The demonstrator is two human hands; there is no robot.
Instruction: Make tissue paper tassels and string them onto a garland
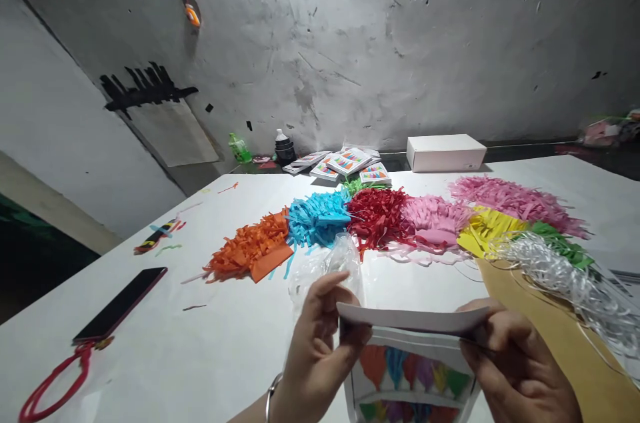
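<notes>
A white printed packaging card [415, 369] with pictures of colourful tassel garlands is held upright near the bottom of the view, its top flap bent over. My left hand [325, 343] pinches the card's upper left corner between thumb and fingers, and a silver bangle shows at the wrist. At the upper right corner my right hand [520, 363] grips the same card and flap. Just beyond the card lies a crumpled clear plastic bag [345, 256], partly hidden by my left hand. The lower edge of the card runs out of view.
Fringed paper bundles in orange [250, 246], blue [320, 216], red [377, 216], pink [435, 217] and yellow [487, 229] line the white table. White string [565, 283] lies over brown card [525, 303]. Behind are printed packs [350, 160] and a white box [445, 155]; a phone [123, 303] lies left.
</notes>
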